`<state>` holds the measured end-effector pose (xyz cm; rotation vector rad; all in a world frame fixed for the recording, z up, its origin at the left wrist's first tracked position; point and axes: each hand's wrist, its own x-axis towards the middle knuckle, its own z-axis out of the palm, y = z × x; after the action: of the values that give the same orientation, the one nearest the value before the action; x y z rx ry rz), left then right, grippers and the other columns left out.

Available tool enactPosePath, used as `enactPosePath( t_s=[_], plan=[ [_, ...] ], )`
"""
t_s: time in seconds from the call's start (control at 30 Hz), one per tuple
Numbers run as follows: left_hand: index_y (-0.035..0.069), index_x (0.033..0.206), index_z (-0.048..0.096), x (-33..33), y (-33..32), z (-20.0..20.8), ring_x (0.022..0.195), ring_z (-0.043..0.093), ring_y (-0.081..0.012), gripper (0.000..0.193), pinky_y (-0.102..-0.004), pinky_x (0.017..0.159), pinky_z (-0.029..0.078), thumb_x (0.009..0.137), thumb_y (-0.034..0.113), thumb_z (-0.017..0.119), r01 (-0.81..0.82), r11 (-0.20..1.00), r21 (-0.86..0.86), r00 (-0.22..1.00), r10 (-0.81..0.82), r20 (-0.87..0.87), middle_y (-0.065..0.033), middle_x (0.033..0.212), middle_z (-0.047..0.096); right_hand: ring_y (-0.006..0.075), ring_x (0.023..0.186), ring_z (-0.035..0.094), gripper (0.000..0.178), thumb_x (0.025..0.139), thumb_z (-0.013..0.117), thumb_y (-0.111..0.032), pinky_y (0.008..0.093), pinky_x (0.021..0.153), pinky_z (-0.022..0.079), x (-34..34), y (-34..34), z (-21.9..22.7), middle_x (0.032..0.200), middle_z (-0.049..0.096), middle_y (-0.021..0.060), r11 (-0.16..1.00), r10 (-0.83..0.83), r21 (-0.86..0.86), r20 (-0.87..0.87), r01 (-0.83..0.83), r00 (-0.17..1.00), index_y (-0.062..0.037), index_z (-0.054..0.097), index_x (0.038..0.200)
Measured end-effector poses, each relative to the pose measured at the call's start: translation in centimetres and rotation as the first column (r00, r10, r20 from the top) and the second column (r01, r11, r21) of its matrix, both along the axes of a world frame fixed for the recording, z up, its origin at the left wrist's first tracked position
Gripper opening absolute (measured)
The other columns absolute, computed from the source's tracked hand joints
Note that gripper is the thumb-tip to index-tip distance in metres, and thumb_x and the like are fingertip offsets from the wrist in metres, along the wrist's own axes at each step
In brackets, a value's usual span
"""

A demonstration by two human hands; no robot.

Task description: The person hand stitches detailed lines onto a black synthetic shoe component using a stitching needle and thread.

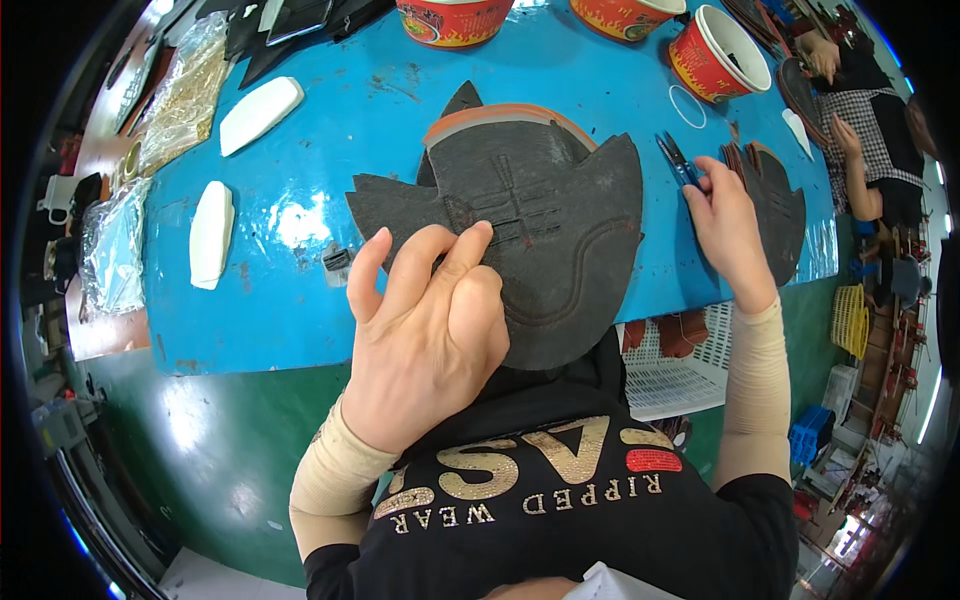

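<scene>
Snips (672,152), slim and dark-handled, are lying just at the right hand (728,220), their handle end running in between thumb and fingers. Long axis is pointing up-left out of that grip, tips facing away from the body. Thumb and fingers are curling close about the handle; cannot tell if they are really pinching it or just touching. Right hand is sitting nearer the snips; left hand is sitting well apart, across the leather.

Slitted dark leather panel (575,235), seemingly a shoe upper, is lying flat left of the right-hand grip and under the left hand (425,325), near end overhanging the table edge. Left fingers are bunching together, one fingertip reaching the slits; cannot tell if they are pinching anything. Back of that hand is covering the panel's near-left part. Panel's right lobe is lying between the two hands, just left of the snips.

Around: stack of leather pieces (775,215) is crowding the right hand's outer side. White ring (687,106) and red paper tub (705,62) are sitting beyond the snips. Small black piece (337,260) is lying left of the left hand, white oblong pad (212,235) farther left.
</scene>
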<state>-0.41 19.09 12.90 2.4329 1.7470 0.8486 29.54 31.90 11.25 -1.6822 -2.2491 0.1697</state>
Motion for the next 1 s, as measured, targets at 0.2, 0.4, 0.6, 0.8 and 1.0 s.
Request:
enactPosePath(
  t_s=[0.2,0.4,0.6,0.8,1.0],
  plan=[
    [0.008,0.089,0.052,0.0,-0.3,-0.8,0.105,0.058,-0.0234,0.025,-0.0460,0.108,0.022,0.069,0.003,0.066,-0.016,0.999,0.029,1.000,0.016,-0.001,-0.0056,0.118,0.065,0.0115,0.065,0.056,0.033,0.098,0.051,-0.018,0.0229,0.058,0.046,-4.8,-5.6,7.6,0.093,0.061,0.0093,0.626,-0.401,-0.619,-0.777,-0.473,0.486,0.0015,0.050,0.124],
    [0.008,0.089,0.053,-0.1,0.0,-0.7,0.105,0.058,-0.0231,0.026,-0.0464,0.108,0.023,0.068,0.005,0.068,-0.008,1.000,0.027,1.000,0.007,0.021,-0.0057,0.118,0.065,0.0055,0.053,0.044,0.030,0.101,0.046,-0.022,0.0196,0.042,0.032,-9.9,-6.9,8.6,0.085,0.054,0.0036,0.184,-0.601,-0.811,-0.540,-0.555,0.590,0.0017,0.047,0.120],
    [0.008,0.090,0.052,-0.2,-0.1,-0.8,0.105,0.058,-0.0228,0.028,-0.0473,0.109,0.022,0.067,0.005,0.068,0.006,1.000,0.018,1.000,-0.007,0.030,-0.0058,0.118,0.065,0.0033,0.046,0.034,0.028,0.101,0.042,-0.019,0.0182,0.039,0.023,-10.8,-7.6,8.0,0.080,0.048,0.0025,0.258,-0.674,-0.849,-0.499,-0.460,0.544,0.0006,0.049,0.120],
    [0.009,0.089,0.052,-0.4,0.0,-0.8,0.105,0.058,-0.0225,0.028,-0.0470,0.109,0.021,0.067,0.005,0.068,0.016,1.000,0.003,0.999,-0.016,0.035,-0.0059,0.118,0.065,0.0044,0.050,0.039,0.023,0.101,0.046,-0.021,0.0191,0.040,0.027,-10.7,-7.2,7.8,0.080,0.051,0.0010,0.218,-0.679,-0.841,-0.496,-0.496,0.542,-0.0024,0.048,0.114],
    [0.009,0.088,0.051,-0.5,0.0,-0.8,0.105,0.058,-0.0218,0.027,-0.0468,0.109,0.020,0.067,0.005,0.067,0.016,1.000,-0.003,0.999,-0.016,0.044,-0.0054,0.118,0.065,0.0043,0.053,0.042,0.022,0.100,0.047,-0.021,0.0197,0.044,0.032,-11.6,-7.7,7.9,0.078,0.051,0.0003,0.302,-0.595,-0.863,-0.503,-0.406,0.627,-0.0021,0.047,0.112]
  ],
)
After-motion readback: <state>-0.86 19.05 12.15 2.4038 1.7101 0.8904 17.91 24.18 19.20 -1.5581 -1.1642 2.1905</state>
